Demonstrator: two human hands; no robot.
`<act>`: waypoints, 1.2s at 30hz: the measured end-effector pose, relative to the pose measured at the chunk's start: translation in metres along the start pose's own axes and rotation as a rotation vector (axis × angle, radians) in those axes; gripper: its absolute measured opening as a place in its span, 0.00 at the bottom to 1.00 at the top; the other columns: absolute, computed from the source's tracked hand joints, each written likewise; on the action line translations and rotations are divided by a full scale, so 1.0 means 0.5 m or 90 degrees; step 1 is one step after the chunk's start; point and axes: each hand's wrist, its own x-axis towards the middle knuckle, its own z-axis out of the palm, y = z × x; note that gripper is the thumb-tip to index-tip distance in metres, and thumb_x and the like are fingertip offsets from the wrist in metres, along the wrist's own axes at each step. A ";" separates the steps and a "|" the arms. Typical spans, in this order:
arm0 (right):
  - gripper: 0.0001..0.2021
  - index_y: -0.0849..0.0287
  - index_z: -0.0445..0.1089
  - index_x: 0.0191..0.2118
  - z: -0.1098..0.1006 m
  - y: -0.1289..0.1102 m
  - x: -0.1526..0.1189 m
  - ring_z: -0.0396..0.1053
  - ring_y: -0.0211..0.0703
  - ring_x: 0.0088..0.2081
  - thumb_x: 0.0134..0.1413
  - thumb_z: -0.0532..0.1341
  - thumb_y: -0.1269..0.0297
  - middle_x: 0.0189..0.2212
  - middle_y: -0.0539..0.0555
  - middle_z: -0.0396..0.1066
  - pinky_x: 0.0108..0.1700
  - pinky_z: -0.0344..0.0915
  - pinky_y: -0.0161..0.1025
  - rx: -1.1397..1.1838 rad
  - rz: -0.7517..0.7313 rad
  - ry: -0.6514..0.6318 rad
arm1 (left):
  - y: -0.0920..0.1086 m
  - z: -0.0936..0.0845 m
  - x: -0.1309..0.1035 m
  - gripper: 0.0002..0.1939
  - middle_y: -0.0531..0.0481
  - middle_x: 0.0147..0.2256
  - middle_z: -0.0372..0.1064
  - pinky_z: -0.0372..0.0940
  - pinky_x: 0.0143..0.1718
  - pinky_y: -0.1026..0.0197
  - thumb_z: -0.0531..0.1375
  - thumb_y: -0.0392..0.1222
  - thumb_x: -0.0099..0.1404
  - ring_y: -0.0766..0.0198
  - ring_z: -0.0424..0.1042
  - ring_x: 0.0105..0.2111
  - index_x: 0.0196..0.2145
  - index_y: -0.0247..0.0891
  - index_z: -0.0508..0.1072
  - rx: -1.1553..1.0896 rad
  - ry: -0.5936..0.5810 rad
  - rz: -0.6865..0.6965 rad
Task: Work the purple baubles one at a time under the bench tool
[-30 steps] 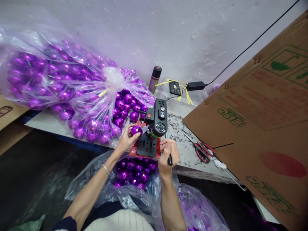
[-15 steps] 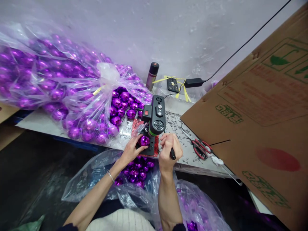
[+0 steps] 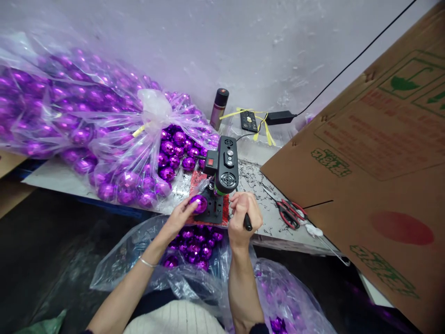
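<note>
A shiny purple faceted ball (image 3: 199, 204) is held in the fingers of my left hand (image 3: 180, 217), just left of the small black bench drill press (image 3: 227, 164). My right hand (image 3: 245, 218) is closed in a fist round a black lever handle (image 3: 248, 222) at the machine's right side. Beneath the machine's head lies its black base plate (image 3: 214, 211), set on a red sheet. More purple balls (image 3: 194, 243) lie in an open clear bag below the table edge, between my forearms.
A tied clear bag (image 3: 118, 134) full of purple balls covers the table's left. Behind the machine stand a spray can (image 3: 219, 109) and a power adapter (image 3: 280, 118). Red-handled scissors (image 3: 290, 213) lie right, beside a large cardboard box (image 3: 368, 162). Dark shavings litter the tabletop (image 3: 269, 222).
My left hand has drawn the purple ball left, out from under the machine's head, baring more of the base plate. My right hand stays on the lever handle, almost unmoved.
</note>
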 end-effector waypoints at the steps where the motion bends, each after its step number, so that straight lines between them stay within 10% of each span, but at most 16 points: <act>1: 0.15 0.55 0.67 0.31 -0.002 0.006 -0.002 0.74 0.38 0.33 0.75 0.55 0.65 0.30 0.49 0.71 0.37 0.70 0.38 0.003 -0.007 -0.001 | 0.004 -0.010 -0.012 0.32 0.38 0.54 0.82 0.76 0.60 0.40 0.64 0.67 0.69 0.44 0.82 0.55 0.57 0.38 0.79 -0.087 -0.001 -0.054; 8: 0.24 0.55 0.69 0.62 -0.023 0.048 -0.123 0.72 0.36 0.33 0.65 0.68 0.51 0.51 0.59 0.74 0.36 0.74 0.38 -0.038 0.144 0.007 | 0.024 -0.011 -0.066 0.28 0.38 0.50 0.83 0.78 0.58 0.47 0.64 0.66 0.71 0.51 0.84 0.49 0.50 0.38 0.81 -0.346 -0.026 -0.226; 13: 0.26 0.56 0.72 0.62 -0.053 0.044 -0.274 0.78 0.50 0.51 0.66 0.64 0.47 0.52 0.62 0.79 0.52 0.79 0.47 -0.095 0.263 -0.210 | 0.009 0.053 -0.108 0.31 0.39 0.43 0.84 0.77 0.50 0.56 0.74 0.66 0.61 0.53 0.82 0.46 0.45 0.33 0.83 -0.335 -0.154 -0.308; 26: 0.27 0.56 0.75 0.60 -0.138 0.076 -0.405 0.80 0.53 0.54 0.65 0.64 0.44 0.55 0.62 0.81 0.55 0.79 0.49 -0.135 0.359 -0.153 | -0.011 0.095 -0.166 0.35 0.44 0.41 0.83 0.73 0.47 0.60 0.80 0.64 0.50 0.62 0.80 0.39 0.46 0.36 0.85 -0.306 -0.262 -0.392; 30: 0.28 0.57 0.72 0.64 -0.119 0.073 -0.398 0.79 0.55 0.56 0.66 0.64 0.46 0.56 0.65 0.79 0.55 0.79 0.51 -0.137 0.250 -0.165 | -0.002 0.092 -0.154 0.37 0.40 0.46 0.83 0.74 0.46 0.60 0.80 0.63 0.50 0.58 0.81 0.41 0.49 0.34 0.83 -0.291 -0.200 -0.328; 36: 0.21 0.56 0.74 0.61 -0.100 0.078 -0.383 0.80 0.49 0.53 0.73 0.58 0.50 0.54 0.62 0.80 0.55 0.79 0.48 -0.153 0.268 -0.172 | 0.052 0.054 -0.037 0.41 0.41 0.55 0.81 0.72 0.62 0.49 0.77 0.58 0.55 0.50 0.81 0.54 0.62 0.38 0.75 -0.036 0.064 -0.002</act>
